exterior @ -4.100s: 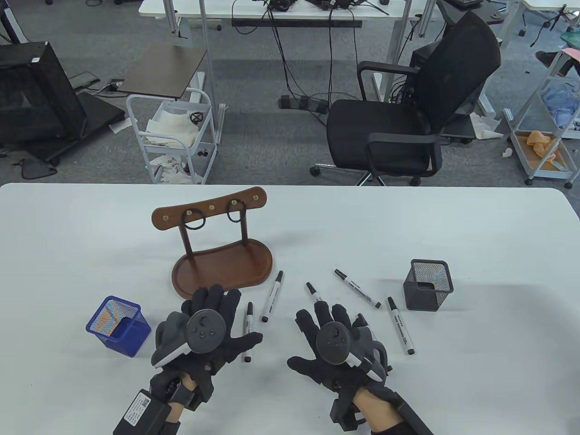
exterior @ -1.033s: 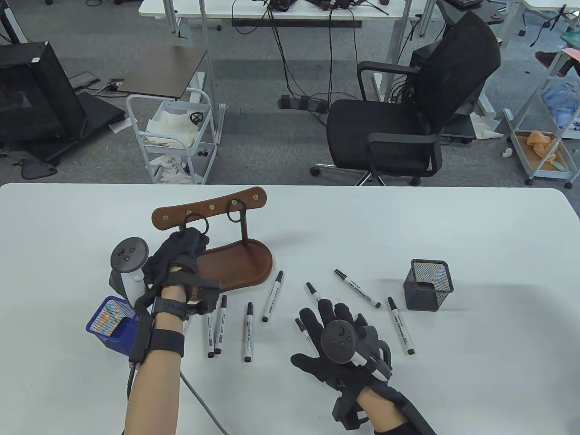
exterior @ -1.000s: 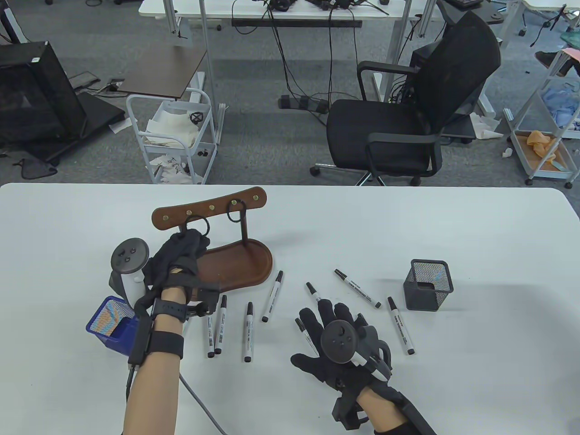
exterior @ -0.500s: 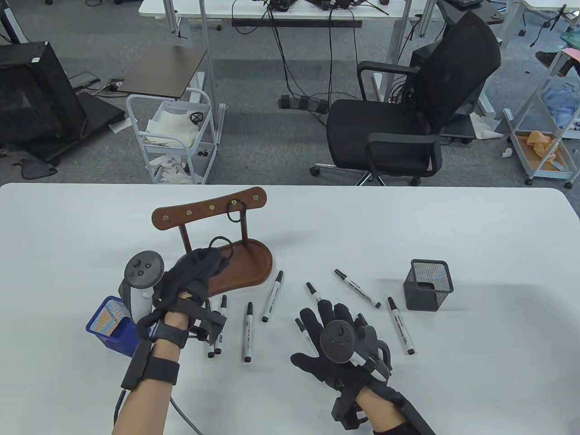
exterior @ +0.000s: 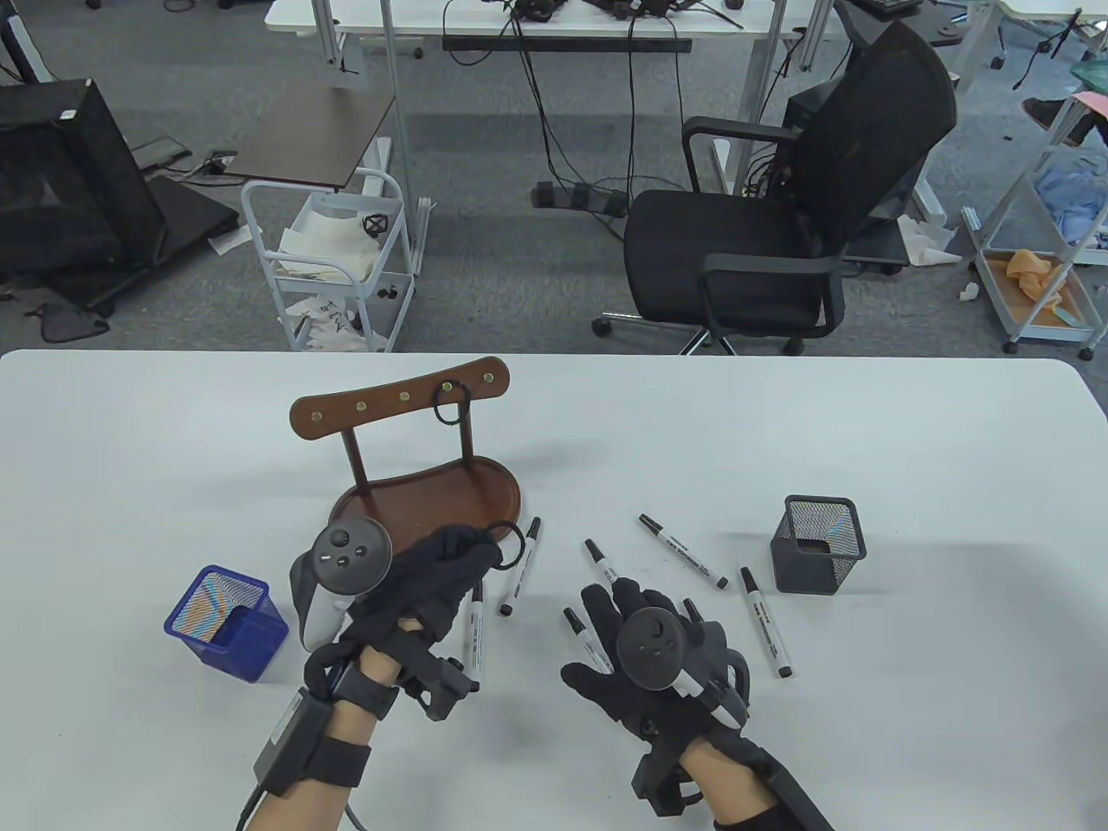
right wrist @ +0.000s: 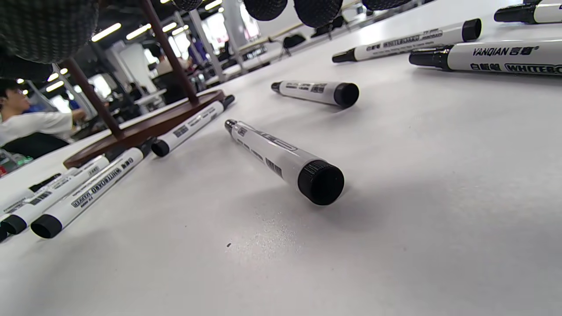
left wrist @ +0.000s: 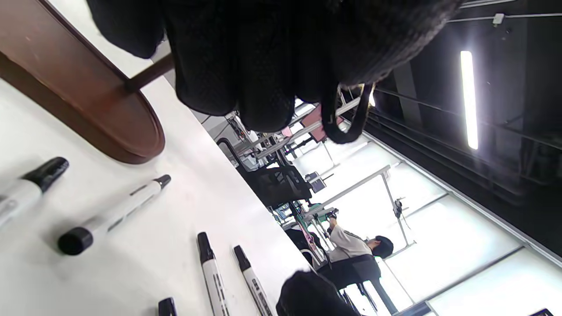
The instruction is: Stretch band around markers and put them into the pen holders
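Dangling from the pinched fingertips of the left hand (exterior: 428, 580), a black band (exterior: 509, 545) hung just below centre of the table view, above the white table (exterior: 866, 433) and beside the near rim of the brown wooden stand (exterior: 433, 502). In the left wrist view the same band (left wrist: 344, 116) looped down from the gloved fingers (left wrist: 263, 66) at the top of the frame, clear of the table. A second band (exterior: 451, 404) hung on a peg of the stand's top rail, above and slightly left of the first.

White markers with black caps lay loose across the lower middle of the table view: one (exterior: 520, 566) just right of the held band, one (exterior: 474, 636) partly under the left hand, one (exterior: 684, 551) and another (exterior: 765, 621) to the right. The right hand (exterior: 653, 653) lay lower right of centre, fingers spread and relaxed, holding nothing, over further markers, one (exterior: 578, 639) showing at its left side. The right wrist view showed a marker (right wrist: 285, 160) lying on the table at centre frame.

A blue mesh pen holder (exterior: 227, 610) stood at lower left, a black mesh pen holder (exterior: 818, 544) at right; neither was seen to hold a marker.
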The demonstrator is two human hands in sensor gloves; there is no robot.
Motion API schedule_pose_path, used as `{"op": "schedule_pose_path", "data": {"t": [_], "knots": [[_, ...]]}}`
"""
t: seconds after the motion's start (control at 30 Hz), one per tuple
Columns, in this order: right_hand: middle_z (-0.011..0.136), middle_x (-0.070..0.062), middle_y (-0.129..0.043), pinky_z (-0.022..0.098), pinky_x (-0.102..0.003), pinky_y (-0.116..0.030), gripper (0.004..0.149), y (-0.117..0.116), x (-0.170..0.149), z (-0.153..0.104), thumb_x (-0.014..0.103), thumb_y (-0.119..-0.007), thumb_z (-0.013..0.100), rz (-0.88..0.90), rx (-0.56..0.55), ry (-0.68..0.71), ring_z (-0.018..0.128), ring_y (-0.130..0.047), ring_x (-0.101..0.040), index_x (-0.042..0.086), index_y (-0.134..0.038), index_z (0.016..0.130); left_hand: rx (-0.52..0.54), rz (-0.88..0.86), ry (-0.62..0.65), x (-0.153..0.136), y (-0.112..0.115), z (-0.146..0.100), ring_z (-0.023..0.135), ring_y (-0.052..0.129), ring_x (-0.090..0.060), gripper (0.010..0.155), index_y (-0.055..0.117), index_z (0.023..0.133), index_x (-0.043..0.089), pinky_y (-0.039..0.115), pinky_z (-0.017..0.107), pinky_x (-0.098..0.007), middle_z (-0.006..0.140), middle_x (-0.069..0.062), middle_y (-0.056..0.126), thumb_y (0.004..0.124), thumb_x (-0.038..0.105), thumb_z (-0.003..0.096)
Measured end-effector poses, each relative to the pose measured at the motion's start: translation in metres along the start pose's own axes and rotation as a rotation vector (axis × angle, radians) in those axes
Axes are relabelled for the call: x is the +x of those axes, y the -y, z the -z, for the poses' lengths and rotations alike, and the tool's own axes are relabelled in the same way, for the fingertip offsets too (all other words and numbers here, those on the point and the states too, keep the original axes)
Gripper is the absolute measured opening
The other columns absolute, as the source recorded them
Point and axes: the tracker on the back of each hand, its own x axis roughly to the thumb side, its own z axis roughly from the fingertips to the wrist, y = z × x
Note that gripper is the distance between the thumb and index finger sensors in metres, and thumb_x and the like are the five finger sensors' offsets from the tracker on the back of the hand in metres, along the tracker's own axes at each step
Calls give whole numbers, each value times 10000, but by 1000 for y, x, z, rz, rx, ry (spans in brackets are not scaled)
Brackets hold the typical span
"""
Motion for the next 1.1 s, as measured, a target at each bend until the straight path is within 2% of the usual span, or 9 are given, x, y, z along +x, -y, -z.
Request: {"op": "schedule_pose_path", "data": {"t": [0.27, 0.5, 0.77, 1.1], "knots": [[1213, -25, -519, 792, -525, -566, 827, 7, -1, -1, 662, -742, 416, 95, 0, 27, 1058, -589, -332, 345, -410, 1104, -87, 52, 59, 8, 28, -9, 912, 891, -410, 408, 816, 897, 140, 618, 709, -665, 926, -126, 968, 791, 404, 586], [1152, -14, -597, 746, -474, -631, 791, 8, -2, 0, 635, -752, 423, 192, 17, 54, 983, -675, -294, 319, -457, 1086, -125, 88, 78, 3, 42, -15, 913, 885, -413, 407, 814, 895, 143, 616, 709, -666, 922, -125, 969, 793, 406, 585], [1100, 8, -650, 715, -445, -666, 735, 9, -3, 1, 597, -757, 440, 287, 28, 82, 931, -724, -261, 307, -497, 1064, -167, 118, 86, 2, 48, -20, 914, 886, -414, 405, 816, 897, 145, 615, 710, -667, 924, -125, 967, 793, 403, 585], [1078, 12, -672, 700, -439, -679, 695, 5, 2, 8, 574, -764, 453, 415, 114, 104, 910, -743, -255, 299, -537, 1050, -199, 140, 86, -1, 54, -23, 917, 881, -420, 403, 818, 898, 145, 612, 710, -669, 929, -130, 963, 796, 397, 584]]}}
